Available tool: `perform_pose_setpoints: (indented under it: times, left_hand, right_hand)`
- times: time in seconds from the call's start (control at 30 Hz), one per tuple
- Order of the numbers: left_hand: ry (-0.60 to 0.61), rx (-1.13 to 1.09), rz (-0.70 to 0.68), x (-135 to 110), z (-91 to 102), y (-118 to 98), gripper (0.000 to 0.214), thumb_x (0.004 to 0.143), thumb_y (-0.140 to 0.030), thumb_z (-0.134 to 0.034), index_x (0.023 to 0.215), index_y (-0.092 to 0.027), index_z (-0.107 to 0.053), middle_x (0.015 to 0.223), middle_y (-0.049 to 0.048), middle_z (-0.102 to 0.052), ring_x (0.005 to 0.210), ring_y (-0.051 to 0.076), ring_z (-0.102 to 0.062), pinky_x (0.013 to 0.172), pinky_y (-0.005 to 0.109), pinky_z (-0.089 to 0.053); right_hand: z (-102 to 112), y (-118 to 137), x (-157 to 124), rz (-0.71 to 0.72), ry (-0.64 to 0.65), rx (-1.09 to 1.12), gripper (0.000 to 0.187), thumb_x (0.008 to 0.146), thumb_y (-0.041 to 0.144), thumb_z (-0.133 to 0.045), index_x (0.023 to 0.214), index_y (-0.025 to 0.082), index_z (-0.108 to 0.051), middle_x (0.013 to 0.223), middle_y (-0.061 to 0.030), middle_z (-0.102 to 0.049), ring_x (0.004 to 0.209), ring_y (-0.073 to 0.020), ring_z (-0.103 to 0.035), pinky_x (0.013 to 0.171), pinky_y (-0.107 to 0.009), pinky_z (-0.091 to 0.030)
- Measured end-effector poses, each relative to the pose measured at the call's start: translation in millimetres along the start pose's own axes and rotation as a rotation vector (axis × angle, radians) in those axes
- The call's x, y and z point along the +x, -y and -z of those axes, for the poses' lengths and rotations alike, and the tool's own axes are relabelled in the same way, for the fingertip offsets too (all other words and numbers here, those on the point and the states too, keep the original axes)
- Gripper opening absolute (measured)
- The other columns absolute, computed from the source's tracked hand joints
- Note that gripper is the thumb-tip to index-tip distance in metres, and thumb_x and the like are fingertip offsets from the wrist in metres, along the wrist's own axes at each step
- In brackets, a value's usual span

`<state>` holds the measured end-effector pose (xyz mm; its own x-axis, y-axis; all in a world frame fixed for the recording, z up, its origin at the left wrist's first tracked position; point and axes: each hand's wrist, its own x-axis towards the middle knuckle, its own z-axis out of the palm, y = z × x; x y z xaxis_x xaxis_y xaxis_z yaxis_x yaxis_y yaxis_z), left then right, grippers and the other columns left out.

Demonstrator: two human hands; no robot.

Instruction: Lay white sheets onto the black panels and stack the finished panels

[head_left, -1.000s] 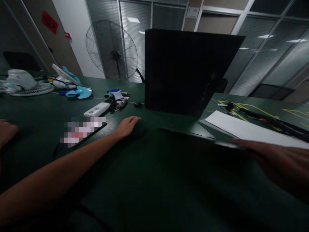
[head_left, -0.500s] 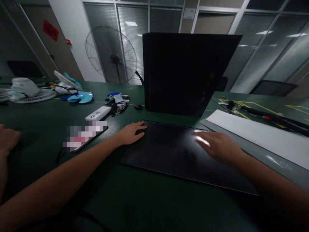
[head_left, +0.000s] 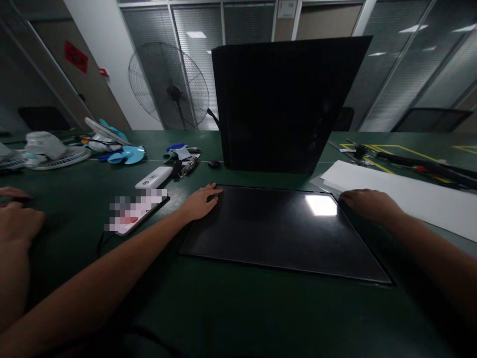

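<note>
A glossy black sheet (head_left: pixel 276 231) lies flat on the green table (head_left: pixel 231 308) in front of me. My left hand (head_left: pixel 200 200) rests open with its fingers flat on the sheet's far left corner. My right hand (head_left: pixel 367 204) lies at the far right corner, fingers stretched along the edge, holding nothing that I can see. A ceiling light reflects on the sheet near my right hand.
A tall black panel (head_left: pixel 283 104) stands upright behind the sheet. A white sheet (head_left: pixel 413 199) lies to the right, a phone (head_left: pixel 136 213) and a white power bank (head_left: pixel 153 177) to the left. Another person's hand (head_left: pixel 17 223) rests far left. Fan parts (head_left: pixel 122 155) lie at the back.
The black sheet came in from the right and now lies flat. My right hand slid from the sheet's middle to its far right corner. My left hand stayed put.
</note>
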<state>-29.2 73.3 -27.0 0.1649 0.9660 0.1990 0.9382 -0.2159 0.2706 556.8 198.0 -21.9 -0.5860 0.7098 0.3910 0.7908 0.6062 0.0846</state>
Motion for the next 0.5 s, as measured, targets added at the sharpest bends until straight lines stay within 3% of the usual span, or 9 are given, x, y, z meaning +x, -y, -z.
perform_pose_setpoints:
  times: [0.07, 0.17, 0.33, 0.5]
  left_hand:
    - [0.006, 0.034, 0.021, 1, 0.5, -3, 0.051, 0.098, -0.04, -0.041, 0.143, -0.024, -0.059, 0.16, 0.0063, -0.043, 0.146, 0.029, -0.043, 0.12, 0.048, -0.035]
    - [0.005, 0.083, 0.064, 2, 1.3, -7, 0.05, 0.097, -0.04, -0.041, 0.141, -0.025, -0.061, 0.159, 0.0049, -0.044, 0.143, 0.029, -0.047, 0.117, 0.046, -0.039]
    - [-0.012, 0.124, 0.097, 4, 1.1, -8, 0.049, 0.097, -0.041, -0.041, 0.139, -0.03, -0.064, 0.157, 0.0001, -0.047, 0.14, 0.03, -0.051, 0.114, 0.046, -0.043]
    - [-0.021, 0.142, 0.12, 2, 4.8, -6, 0.048, 0.097, -0.043, -0.041, 0.137, -0.03, -0.066, 0.156, 0.0, -0.048, 0.132, 0.033, -0.058, 0.111, 0.05, -0.045]
  right_hand:
    - [-9, -2, 2, -0.083, 0.104, 0.008, 0.056, 0.103, 0.053, -0.037, 0.126, 0.015, -0.071, 0.12, -0.0178, -0.07, 0.096, -0.0238, -0.071, 0.071, -0.031, -0.049]
    - [-25, -9, 4, -0.241, 0.192, 0.016, 0.059, 0.101, 0.055, -0.04, 0.141, 0.017, -0.062, 0.143, -0.0195, -0.056, 0.124, -0.0336, -0.059, 0.097, -0.044, -0.051]
    - [-37, -31, 7, -0.42, 0.268, 0.021, 0.061, 0.098, 0.06, -0.036, 0.144, 0.027, -0.059, 0.152, -0.016, -0.047, 0.135, -0.0437, -0.048, 0.102, -0.065, -0.044]
    - [-29, -32, 7, -0.471, 0.254, 0.034, 0.059, 0.097, 0.061, -0.038, 0.136, 0.027, -0.066, 0.151, -0.0152, -0.05, 0.128, -0.0422, -0.054, 0.1, -0.061, -0.045]
